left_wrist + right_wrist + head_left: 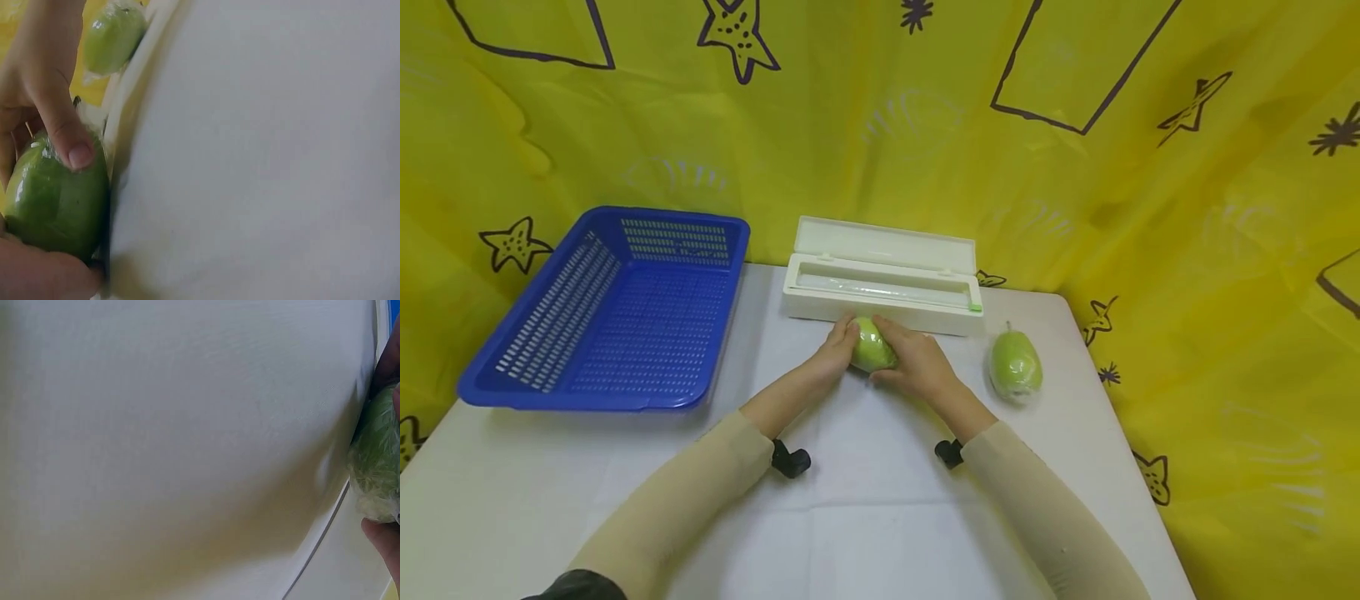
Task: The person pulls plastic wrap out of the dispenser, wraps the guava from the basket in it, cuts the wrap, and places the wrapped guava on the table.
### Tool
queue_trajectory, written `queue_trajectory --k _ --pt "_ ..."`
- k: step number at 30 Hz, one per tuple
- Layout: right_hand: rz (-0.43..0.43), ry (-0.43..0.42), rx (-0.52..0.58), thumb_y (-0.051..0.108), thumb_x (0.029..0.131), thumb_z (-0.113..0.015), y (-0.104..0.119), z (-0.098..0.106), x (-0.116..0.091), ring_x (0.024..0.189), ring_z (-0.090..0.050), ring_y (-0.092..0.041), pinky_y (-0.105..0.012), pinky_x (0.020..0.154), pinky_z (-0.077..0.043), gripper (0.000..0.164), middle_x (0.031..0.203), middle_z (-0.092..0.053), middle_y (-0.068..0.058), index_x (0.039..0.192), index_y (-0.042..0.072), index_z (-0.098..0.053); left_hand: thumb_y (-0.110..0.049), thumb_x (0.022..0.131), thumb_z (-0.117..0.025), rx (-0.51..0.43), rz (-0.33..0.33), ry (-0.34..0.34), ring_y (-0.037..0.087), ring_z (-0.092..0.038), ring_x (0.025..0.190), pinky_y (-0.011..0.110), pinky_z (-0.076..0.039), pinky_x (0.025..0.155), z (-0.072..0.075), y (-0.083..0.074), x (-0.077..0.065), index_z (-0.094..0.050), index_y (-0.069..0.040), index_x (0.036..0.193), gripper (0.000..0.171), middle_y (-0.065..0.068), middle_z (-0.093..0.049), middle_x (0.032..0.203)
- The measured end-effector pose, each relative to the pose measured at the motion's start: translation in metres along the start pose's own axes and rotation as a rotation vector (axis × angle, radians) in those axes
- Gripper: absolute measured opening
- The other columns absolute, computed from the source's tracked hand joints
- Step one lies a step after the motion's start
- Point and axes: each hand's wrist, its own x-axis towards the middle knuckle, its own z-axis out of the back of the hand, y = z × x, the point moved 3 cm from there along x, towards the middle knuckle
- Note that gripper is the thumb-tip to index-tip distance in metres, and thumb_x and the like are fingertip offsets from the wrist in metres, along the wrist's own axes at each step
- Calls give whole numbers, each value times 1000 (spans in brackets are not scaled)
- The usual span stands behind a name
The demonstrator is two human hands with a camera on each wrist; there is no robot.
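Observation:
Between my two hands is a green fruit [872,346] in clear plastic wrap, at the front of the wrap dispenser. My left hand [833,354] grips its left side, and my right hand [920,360] holds it from the right. In the left wrist view the right thumb presses on the shiny film over the fruit [59,194]. Crumpled film gathers at one end of the fruit [378,462] in the right wrist view. A second wrapped green fruit [1015,364], with a short stem, lies to the right of my right hand.
The long white wrap dispenser [883,312] stands with its lid [883,243] raised and a roll of film [880,287] inside. At the left is a blue plastic basket [643,333]. A yellow patterned curtain [842,125] hangs behind the white table [880,542].

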Motion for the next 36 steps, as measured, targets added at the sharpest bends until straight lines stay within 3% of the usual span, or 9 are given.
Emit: queue_trajectory --k 5,9,12,14,20,27,30,33,36 --pt "-11 26 19 35 75 -88 -2 0 -1 133 -51 -33 -46 111 -42 99 152 -46 -11 155 9 -35 -63 102 -8 130 -27 15 33 8 153 55 5 121 8 -4 -4 1 -13 161 78 15 4 167" --pt "-31 75 55 38 81 -82 -8 -3 -3 138 -45 -34 -46 114 -38 104 159 -35 -12 160 10 -19 -50 107 -9 341 -192 12 34 3 154 51 0 123 14 -7 -10 -3 -4 160 70 18 1 167" --pt "-26 103 95 42 79 -83 -11 -4 -4 141 -42 -34 -47 114 -37 114 163 -27 -11 161 14 -10 -41 109 -14 514 -316 79 31 11 153 49 2 123 13 -6 -13 7 -3 158 65 15 12 166" --pt "-13 108 113 43 77 -85 -12 -5 -4 141 -41 -34 -48 114 -37 117 164 -26 -11 161 16 -9 -38 110 -16 563 -356 125 30 18 152 49 4 123 11 -4 -14 13 -2 156 66 14 20 164" --pt "-33 28 70 37 79 -84 -9 -9 0 128 -55 -35 -50 104 -47 102 154 -44 -13 158 13 -25 -40 109 -20 558 -328 151 29 29 148 51 5 122 2 1 -12 29 -5 151 73 12 37 158" --pt "-93 -19 29 39 78 -82 -1 -9 5 115 -62 -37 -51 94 -52 92 143 -55 -15 152 12 -36 -52 106 -19 641 -267 144 30 33 145 56 -7 121 -7 4 -16 35 -17 149 77 9 47 152" --pt "-87 25 105 39 75 -86 -3 -6 4 120 -59 -35 -50 100 -49 100 146 -51 -14 155 14 -31 -50 107 -19 572 -287 139 35 22 149 60 -6 120 0 1 -17 23 -17 156 72 13 34 160" --pt "-71 54 219 38 75 -87 -9 -3 0 131 -51 -33 -51 109 -42 105 153 -44 -13 158 16 -26 -42 109 -24 466 -353 73 37 -7 153 59 -14 120 15 -4 -19 -12 -12 161 61 16 -7 167" --pt "-52 52 276 39 77 -86 -14 0 -4 140 -42 -32 -51 114 -36 104 157 -39 -11 158 15 -25 -33 109 -35 415 -432 -21 35 -36 144 56 -31 116 31 -10 -19 -49 -11 146 45 14 -47 151"
